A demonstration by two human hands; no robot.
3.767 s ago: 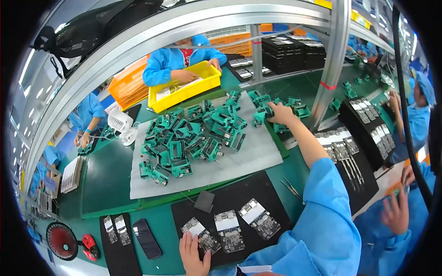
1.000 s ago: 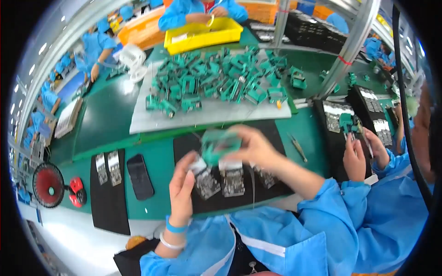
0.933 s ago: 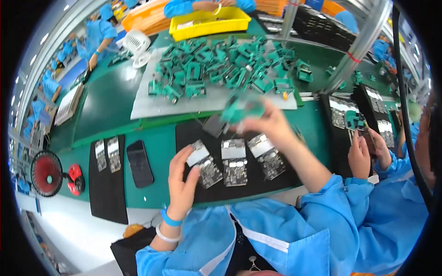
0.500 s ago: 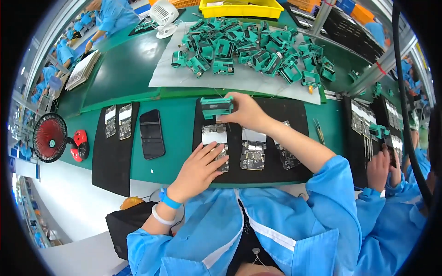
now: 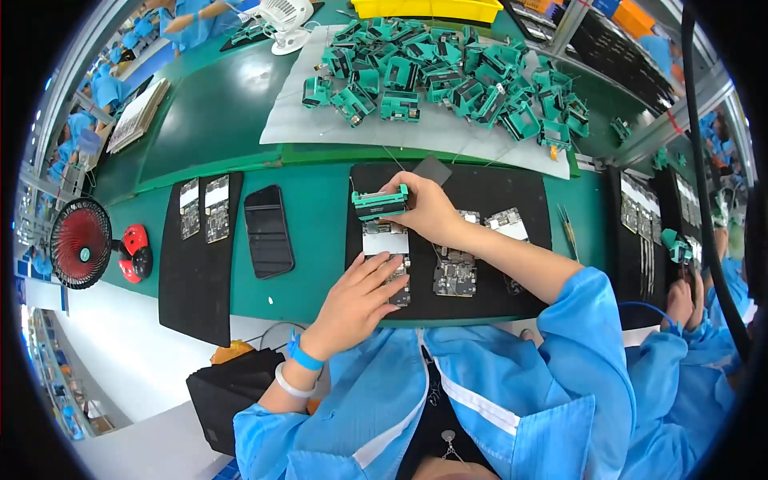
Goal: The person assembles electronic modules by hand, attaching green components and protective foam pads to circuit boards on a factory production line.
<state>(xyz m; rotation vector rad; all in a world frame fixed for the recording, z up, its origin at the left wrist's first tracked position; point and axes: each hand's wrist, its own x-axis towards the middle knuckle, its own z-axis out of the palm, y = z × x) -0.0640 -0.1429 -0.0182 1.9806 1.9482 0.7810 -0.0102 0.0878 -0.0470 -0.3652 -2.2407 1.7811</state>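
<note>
"What do you have at the centre of your feed?"

"I have a green holder (image 5: 380, 204), just left of the middle. My right hand (image 5: 418, 210) is closed on its right end, thumb and fingers pinching it. The holder sits right at the upper edge of a circuit board (image 5: 386, 238); I can't tell from here whether they are joined."

"And your left?"

"My left hand (image 5: 356, 296) lies flat over the lower part of that board, fingers slightly apart. The board rests on a black mat (image 5: 528, 192). I read a second board (image 5: 456, 276) to its right and a third board (image 5: 508, 224) beyond, partly behind my right forearm. A dark grey block (image 5: 434, 170) lies near the mat's top edge."

"Further out?"

"Upper centre, a heap of green holders (image 5: 448, 72) on a white sheet (image 5: 292, 120), a yellow bin (image 5: 432, 10) behind it. Left of the mat I get a dark phone (image 5: 270, 232), then a narrow black mat (image 5: 192, 288) carrying two small boards. Far left, a round fan (image 5: 80, 244) with a red centre. On the right side, tweezers (image 5: 568, 232); at the right edge, a co-worker's hands (image 5: 684, 300) by another green holder (image 5: 678, 246)."
</note>
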